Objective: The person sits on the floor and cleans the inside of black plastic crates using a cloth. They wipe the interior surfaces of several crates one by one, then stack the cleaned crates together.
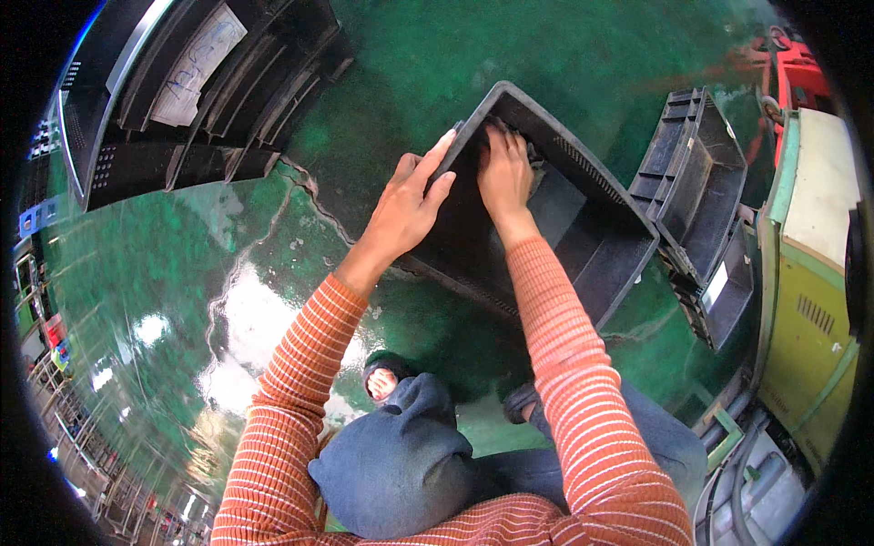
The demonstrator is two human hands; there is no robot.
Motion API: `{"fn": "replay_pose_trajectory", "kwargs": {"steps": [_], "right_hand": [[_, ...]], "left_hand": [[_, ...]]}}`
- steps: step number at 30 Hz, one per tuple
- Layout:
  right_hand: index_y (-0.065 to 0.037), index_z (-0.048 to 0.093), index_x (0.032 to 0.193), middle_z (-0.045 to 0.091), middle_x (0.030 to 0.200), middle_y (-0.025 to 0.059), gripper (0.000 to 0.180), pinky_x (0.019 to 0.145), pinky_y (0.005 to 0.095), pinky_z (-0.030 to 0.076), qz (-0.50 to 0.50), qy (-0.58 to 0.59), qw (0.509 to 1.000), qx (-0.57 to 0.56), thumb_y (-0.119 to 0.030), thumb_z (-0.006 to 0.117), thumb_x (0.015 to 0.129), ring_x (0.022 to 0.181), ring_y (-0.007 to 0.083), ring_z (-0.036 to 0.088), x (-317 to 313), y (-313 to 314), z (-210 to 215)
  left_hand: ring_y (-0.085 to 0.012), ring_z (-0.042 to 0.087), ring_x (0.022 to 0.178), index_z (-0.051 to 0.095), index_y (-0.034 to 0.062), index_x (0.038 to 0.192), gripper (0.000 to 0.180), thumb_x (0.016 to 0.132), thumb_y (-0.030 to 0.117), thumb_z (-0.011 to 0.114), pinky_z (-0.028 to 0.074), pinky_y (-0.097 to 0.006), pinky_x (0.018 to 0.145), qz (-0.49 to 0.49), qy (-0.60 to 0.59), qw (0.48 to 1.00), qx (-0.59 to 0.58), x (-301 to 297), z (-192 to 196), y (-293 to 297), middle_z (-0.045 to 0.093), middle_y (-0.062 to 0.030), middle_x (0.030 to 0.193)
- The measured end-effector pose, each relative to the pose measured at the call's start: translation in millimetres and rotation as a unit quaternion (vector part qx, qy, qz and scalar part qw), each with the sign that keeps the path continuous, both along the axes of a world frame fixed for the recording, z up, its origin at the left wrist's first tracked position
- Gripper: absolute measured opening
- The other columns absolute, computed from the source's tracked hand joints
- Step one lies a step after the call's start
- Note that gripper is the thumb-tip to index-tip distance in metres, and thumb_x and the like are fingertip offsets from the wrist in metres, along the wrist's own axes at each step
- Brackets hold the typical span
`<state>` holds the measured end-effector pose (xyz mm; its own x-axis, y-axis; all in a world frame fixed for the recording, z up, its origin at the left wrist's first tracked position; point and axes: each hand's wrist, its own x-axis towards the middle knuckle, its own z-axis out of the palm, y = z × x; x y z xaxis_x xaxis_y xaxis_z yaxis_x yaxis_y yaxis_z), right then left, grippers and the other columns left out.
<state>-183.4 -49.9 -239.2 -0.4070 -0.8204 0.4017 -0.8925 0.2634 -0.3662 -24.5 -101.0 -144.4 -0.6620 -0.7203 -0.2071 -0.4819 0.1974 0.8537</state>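
Observation:
A black plastic bin [628, 250] stands tilted in front of me, its open side facing me. My left hand [407, 202] is at its left rim, the thumb and fingers on either side of the edge. Inside the bin, my right hand [506, 173] reaches to the far left corner with its fingers bent down and pressed together. Something small and greyish shows beside those fingers; its kind is not clear. The fingertips of my right hand are partly hidden, and my right forearm covers part of the bin's interior.
At the upper left are large black ribbed bins [228, 136] with a handwritten paper sheet [198, 65]. More black bins [696, 187] lie at the right, beside a yellow-green machine cabinet [810, 337]. Red equipment [801, 73] stands behind it. The green floor [410, 45] is cracked and shiny.

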Motion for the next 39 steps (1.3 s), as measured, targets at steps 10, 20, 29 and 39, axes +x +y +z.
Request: {"fn": "replay_pose_trajectory", "kwargs": {"steps": [10, 20, 29, 39], "right_hand": [[0.004, 0.056, 0.093, 0.047, 0.103, 0.0194, 0.018, 0.080, 0.0467, 0.045, -0.014, -0.078, 0.990, 0.115, -0.008, 0.046, 0.082, 0.095, 0.0392, 0.050, 9.8, -6.1, 1.3], [0.003, 0.060, 0.098, 0.048, 0.123, 0.0179, 0.026, 0.088, 0.0404, 0.045, 0.373, -0.214, 0.888, 0.165, -0.003, 0.051, 0.075, 0.107, 0.0344, 0.051, 47.0, 57.5, 2.6], [-0.009, 0.066, 0.100, 0.054, 0.109, 0.0109, 0.031, 0.075, 0.0398, 0.050, 0.477, -0.150, 0.782, 0.372, -0.003, 0.050, 0.074, 0.096, 0.0282, 0.057, -42.1, 143.1, 32.4], [-0.008, 0.060, 0.098, 0.054, 0.106, 0.0102, 0.023, 0.069, 0.0403, 0.051, 0.356, -0.183, 0.910, 0.110, -0.008, 0.050, 0.076, 0.095, 0.0288, 0.057, 49.1, 60.6, -11.3]], "left_hand": [[-0.0251, 0.052, 0.083, 0.037, 0.0203, 0.137, 0.044, 0.094, 0.026, 0.042, 0.041, -0.033, 0.082, -0.024, 0.000, 1.000, -0.005, -3.0, -6.9, -3.4, 0.051, -0.0126, 0.088], [-0.0276, 0.056, 0.089, 0.044, 0.0209, 0.132, 0.038, 0.096, 0.029, 0.039, 0.042, -0.031, 0.084, 0.004, 0.006, 0.999, -0.038, -4.0, -14.9, -3.8, 0.058, -0.0165, 0.099], [-0.0248, 0.058, 0.103, 0.047, 0.0207, 0.130, 0.037, 0.095, 0.029, 0.044, 0.043, -0.032, 0.088, 0.031, -0.002, 0.999, -0.038, -3.1, -15.7, -5.1, 0.058, -0.0165, 0.114], [-0.0243, 0.055, 0.111, 0.049, 0.0190, 0.128, 0.035, 0.095, 0.026, 0.044, 0.041, -0.029, 0.093, 0.028, 0.001, 0.998, -0.057, -10.2, -14.2, -3.3, 0.057, -0.0136, 0.119]]}}
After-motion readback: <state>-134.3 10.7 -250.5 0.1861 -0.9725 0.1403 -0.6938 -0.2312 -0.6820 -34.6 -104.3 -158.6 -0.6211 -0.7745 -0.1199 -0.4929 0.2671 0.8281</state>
